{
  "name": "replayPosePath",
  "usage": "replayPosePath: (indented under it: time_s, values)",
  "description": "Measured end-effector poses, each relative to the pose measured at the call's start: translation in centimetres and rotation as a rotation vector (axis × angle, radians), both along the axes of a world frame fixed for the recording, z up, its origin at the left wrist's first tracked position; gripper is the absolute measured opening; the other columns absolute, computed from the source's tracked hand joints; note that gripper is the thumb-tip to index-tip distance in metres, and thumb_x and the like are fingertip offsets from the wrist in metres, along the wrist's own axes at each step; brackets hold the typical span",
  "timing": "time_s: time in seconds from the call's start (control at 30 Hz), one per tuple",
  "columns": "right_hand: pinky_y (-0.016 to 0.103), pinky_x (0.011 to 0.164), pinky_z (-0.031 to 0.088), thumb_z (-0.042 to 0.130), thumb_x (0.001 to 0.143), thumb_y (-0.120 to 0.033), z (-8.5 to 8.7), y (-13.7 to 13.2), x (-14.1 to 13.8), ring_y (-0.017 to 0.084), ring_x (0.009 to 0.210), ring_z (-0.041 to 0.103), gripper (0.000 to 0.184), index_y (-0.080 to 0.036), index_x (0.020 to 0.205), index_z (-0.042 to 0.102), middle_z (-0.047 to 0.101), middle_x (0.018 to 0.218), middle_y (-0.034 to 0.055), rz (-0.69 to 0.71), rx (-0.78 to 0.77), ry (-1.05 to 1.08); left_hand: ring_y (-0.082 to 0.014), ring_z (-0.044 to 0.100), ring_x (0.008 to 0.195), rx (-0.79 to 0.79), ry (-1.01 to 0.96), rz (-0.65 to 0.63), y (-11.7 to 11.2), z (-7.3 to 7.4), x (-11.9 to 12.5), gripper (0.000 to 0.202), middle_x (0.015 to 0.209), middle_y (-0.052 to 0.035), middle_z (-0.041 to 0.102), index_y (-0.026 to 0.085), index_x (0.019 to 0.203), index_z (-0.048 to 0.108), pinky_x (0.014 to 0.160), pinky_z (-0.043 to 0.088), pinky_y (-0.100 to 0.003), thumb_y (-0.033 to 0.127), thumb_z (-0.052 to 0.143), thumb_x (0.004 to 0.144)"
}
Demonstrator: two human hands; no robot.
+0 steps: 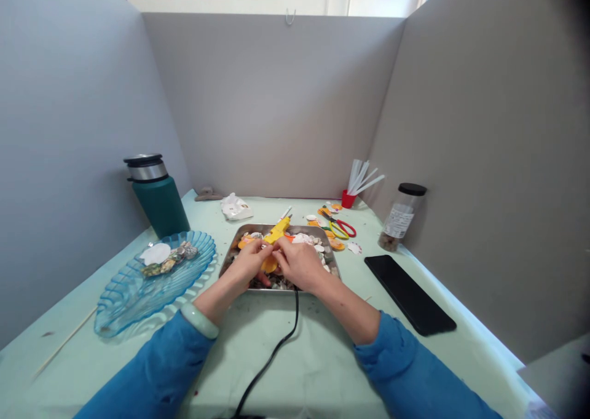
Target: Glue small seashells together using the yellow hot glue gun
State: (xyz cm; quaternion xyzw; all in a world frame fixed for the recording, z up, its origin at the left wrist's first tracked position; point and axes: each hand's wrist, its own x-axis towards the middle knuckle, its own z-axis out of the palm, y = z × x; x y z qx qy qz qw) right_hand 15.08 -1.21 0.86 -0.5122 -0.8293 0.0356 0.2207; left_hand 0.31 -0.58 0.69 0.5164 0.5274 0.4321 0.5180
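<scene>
My left hand [251, 263] and my right hand [300, 264] meet over a metal tray [239, 291] of shells and small stones. Both sets of fingers are pinched together, the tips almost touching. Just below them a yellow-orange piece [269, 265] shows; whether they grip it or something smaller, I cannot tell. A yellow glue gun [278, 230] rests on the tray just beyond my fingers, nozzle pointing away. Its handle is hidden by my right hand. The black cord [281, 343] comes out at the tray's near edge and runs toward me.
On the left are a blue shell-shaped plate [133, 308] holding shells and a white disc, a green bottle [160, 204] and a thin stick [64, 344]. At right lie scissors [343, 227], a black phone [408, 293], a jar [400, 219] and glue sticks [359, 176] in a red cup.
</scene>
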Motion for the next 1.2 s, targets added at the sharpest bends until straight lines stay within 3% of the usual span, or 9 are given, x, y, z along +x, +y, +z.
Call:
replayPosePath:
  time_s: [0.27,0.87,1.2]
  values:
    - [0.027,0.070,0.039,0.044,0.099,-0.031,-0.07,0.07,0.05,0.020,0.085,0.068,0.022,-0.019,0.108,0.060,0.073,0.091,0.0075,0.009,0.000,0.005,-0.0110,0.058,0.044,0.002,-0.041,-0.013,0.20,-0.29,-0.11,0.035,0.064,0.0030,0.054,0.016,0.080,0.054,0.028,0.046,-0.019,0.043,0.075,0.073]
    - [0.026,0.069,0.038,0.043,0.100,-0.031,-0.01,0.01,0.13,0.020,0.085,0.067,0.023,-0.019,0.108,0.060,0.073,0.091,0.0071,0.010,0.009,0.004,-0.0098,0.056,0.043,0.015,-0.008,-0.023,-0.04,-0.02,-0.09,0.026,0.070,0.0005,0.058,0.015,0.083,0.054,0.029,0.047,-0.021,0.039,0.066,0.081]
    - [0.026,0.068,0.037,0.043,0.099,-0.032,-0.25,0.11,0.09,0.020,0.084,0.068,0.023,-0.020,0.107,0.061,0.074,0.090,0.0056,0.002,0.028,0.017,-0.0119,0.059,0.049,0.030,-0.024,-0.008,0.07,-0.05,-0.02,0.028,0.071,0.0013,0.055,0.015,0.085,0.055,0.029,0.049,-0.022,0.039,0.067,0.079]
